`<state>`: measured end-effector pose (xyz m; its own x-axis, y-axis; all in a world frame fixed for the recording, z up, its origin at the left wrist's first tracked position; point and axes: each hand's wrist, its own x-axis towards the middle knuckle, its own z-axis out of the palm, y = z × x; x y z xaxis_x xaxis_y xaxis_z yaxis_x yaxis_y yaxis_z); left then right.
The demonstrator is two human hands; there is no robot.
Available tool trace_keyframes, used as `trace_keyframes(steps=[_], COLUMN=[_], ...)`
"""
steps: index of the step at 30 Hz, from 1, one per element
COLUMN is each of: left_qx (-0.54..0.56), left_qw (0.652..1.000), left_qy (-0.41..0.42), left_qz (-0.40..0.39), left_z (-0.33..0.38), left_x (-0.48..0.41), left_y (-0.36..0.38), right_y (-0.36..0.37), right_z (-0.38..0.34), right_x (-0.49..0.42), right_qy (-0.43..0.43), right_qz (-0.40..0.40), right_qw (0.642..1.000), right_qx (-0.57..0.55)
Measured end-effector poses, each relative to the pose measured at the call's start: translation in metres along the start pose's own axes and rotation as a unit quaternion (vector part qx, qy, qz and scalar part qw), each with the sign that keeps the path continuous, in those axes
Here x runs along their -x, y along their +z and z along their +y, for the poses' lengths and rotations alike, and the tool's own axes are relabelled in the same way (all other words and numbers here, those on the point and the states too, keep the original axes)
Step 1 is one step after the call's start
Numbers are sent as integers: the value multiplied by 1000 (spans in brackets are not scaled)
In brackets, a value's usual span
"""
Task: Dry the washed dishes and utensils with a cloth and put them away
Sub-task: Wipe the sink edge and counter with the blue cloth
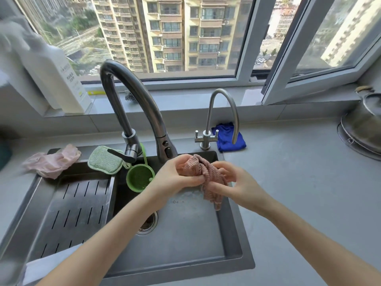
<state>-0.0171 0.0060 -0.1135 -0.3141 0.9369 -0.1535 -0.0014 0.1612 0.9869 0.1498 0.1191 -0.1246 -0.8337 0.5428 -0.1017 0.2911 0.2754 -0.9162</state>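
Two hands were on it, over the sink (pixel 185 234): the left hand (pixel 175 176) bunched the pink waffle cloth (pixel 201 172) in curled fingers, the right hand (pixel 233 182) gripped its lower folds, and the cloth's tail hung above the basin, just in front of the big faucet (pixel 132 100). To the left, a green strainer (pixel 140 178) and a green sponge (pixel 105 159) sat by the slotted tray (pixel 78 207), with pink gloves (pixel 51 164) on the rim. A blue cloth (pixel 226 139) lay behind the small tap (pixel 222 112).

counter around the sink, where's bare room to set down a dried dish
Right of the sink, the counter lies bare between the blue cloth and the steel pot. Crowded: the sink's back-left edge, with pink gloves, green sponge and green strainer.
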Motion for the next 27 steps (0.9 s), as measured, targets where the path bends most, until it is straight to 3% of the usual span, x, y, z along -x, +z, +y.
trace_keyframes(steps=[4, 9, 12, 16, 19, 24, 27], left_qx=[-66, -96, -128, -169, -79, -20, -118], left_qw=[991, 983, 983, 983, 995, 987, 969], left_qy=[86, 126, 115, 43, -11, 34, 8], left_qz=[73, 89, 61, 51, 61, 155, 218], left_z=[36, 76, 95, 122, 145, 178, 185], left_x=[16, 30, 38, 43, 43, 36, 20], left_y=[5, -8, -21, -45, -70, -123, -149], right_y=[-5, -14, -19, -25, -28, -24, -15], right_z=[-32, -71, -97, -129, -151, -199, -208], right_x=[7, 2, -6, -27, -49, -104, -139], right_qy=[-77, -131, -146, -199, -274, -455, -440], right_qz=[62, 76, 77, 114, 137, 145, 126], right_qw=[990, 988, 986, 967, 923, 799, 788], right_qx=[104, 34, 5, 113, 233, 365, 413])
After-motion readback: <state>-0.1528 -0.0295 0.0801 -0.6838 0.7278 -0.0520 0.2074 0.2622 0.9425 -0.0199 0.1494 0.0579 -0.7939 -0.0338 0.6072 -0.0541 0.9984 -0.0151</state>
